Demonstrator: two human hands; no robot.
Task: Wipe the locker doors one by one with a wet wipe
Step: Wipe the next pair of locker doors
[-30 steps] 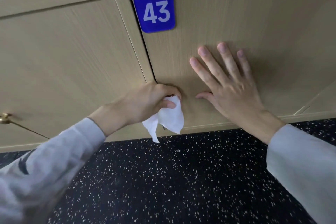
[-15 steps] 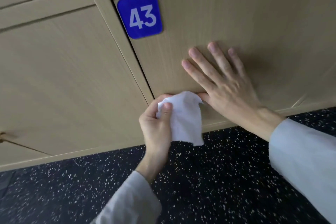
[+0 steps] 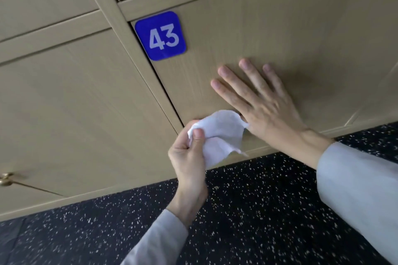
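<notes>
A beige wood-grain locker door point(image 3: 269, 34) carries a blue plate point(image 3: 160, 35) with the number 43 in its upper left corner. My right hand point(image 3: 261, 103) lies flat on this door with straight, spread fingers. Just below and left of it, my left hand point(image 3: 189, 155) pinches a crumpled white wet wipe point(image 3: 219, 135) between thumb and fingers. The wipe hangs in front of the door's lower left corner and reaches my right thumb. Whether it touches the door I cannot tell.
A neighbouring locker door point(image 3: 81, 109) fills the left side, with a brass knob point(image 3: 5, 178) at the far left edge. More doors sit above. Dark speckled floor point(image 3: 258, 211) runs along the lockers' base.
My left arm has swung from the left to below the wipe. The wipe has opened out and risen toward my right thumb. My right hand stays flat on door 43.
</notes>
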